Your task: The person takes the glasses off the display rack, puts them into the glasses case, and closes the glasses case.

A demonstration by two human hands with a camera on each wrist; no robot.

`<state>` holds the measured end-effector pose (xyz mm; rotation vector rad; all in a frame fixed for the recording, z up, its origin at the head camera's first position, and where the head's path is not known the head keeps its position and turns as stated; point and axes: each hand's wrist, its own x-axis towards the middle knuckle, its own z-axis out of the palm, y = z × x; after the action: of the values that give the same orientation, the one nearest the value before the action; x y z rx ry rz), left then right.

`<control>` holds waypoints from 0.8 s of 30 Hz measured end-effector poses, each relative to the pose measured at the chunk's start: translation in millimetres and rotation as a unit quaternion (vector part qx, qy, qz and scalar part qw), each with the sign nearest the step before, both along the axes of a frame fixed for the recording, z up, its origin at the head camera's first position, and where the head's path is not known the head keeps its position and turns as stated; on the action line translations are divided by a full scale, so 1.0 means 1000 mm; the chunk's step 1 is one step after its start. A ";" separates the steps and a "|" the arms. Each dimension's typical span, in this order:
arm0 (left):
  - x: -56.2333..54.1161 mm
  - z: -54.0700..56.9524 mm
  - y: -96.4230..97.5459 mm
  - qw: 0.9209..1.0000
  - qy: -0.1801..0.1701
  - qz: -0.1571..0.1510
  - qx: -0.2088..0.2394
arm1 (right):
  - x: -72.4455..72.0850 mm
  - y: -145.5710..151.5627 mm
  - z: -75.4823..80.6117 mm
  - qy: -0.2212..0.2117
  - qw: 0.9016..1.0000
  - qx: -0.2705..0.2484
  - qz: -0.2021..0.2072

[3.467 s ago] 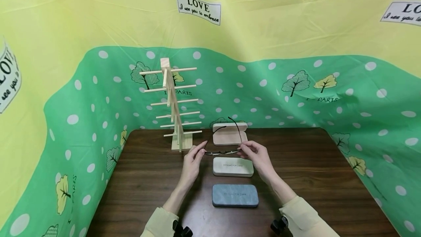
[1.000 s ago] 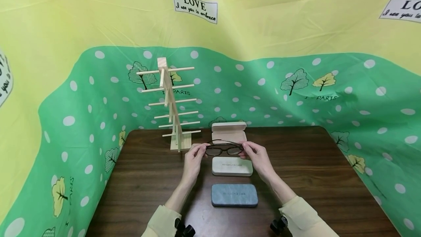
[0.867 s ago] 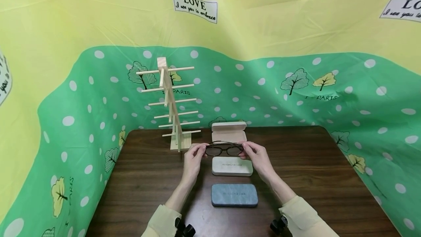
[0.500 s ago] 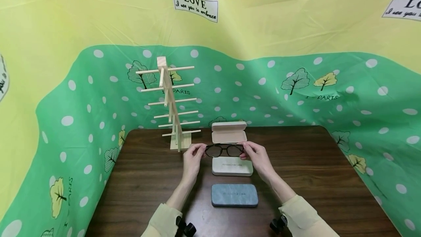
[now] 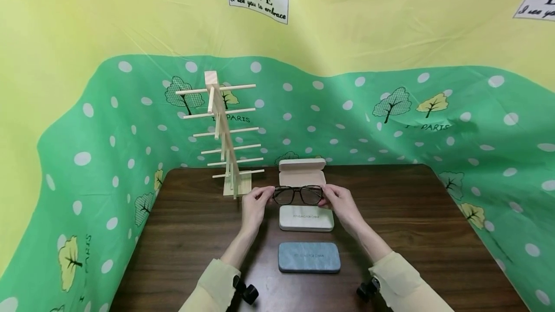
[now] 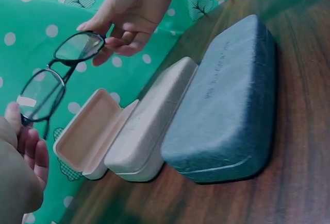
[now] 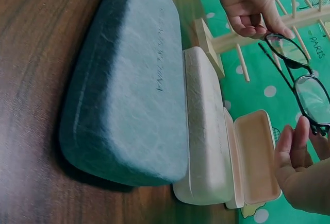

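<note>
Black-framed eyeglasses (image 5: 297, 189) are held level above the table, lenses facing the head camera. My left hand (image 5: 253, 210) pinches one end of the frame with thumb and fingers. At the opposite end, my right hand (image 5: 345, 207) pinches the frame the same way. A small white sticker (image 6: 27, 101) shows on one lens in the left wrist view. Behind the glasses stands an open glasses case (image 5: 302, 178) with a pinkish lining. A closed off-white glasses case (image 5: 306, 223) lies just in front of them, and a closed blue-grey glasses case (image 5: 309, 257) lies nearer me.
A wooden rack (image 5: 223, 131) with several pairs of pegs stands at the back left of the dark wooden table (image 5: 416, 235). A green and yellow printed cloth (image 5: 342, 90) hangs behind and at both sides.
The glasses have been tipped: earlier the temples pointed up and the lenses were seen edge-on; now the lenses face the head camera. Both hands keep their grip. The head view has shifted slightly.
</note>
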<state>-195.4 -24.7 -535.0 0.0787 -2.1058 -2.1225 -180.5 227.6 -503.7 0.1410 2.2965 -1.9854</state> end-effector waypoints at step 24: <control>-0.040 0.001 0.017 0.997 -0.072 -0.038 -0.017 | -0.049 0.018 -0.012 -0.055 0.998 -0.001 -0.012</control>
<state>-235.2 -7.8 -534.1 0.1534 -2.2584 -2.1841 -229.7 245.8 -516.0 0.2720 2.2364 -1.9391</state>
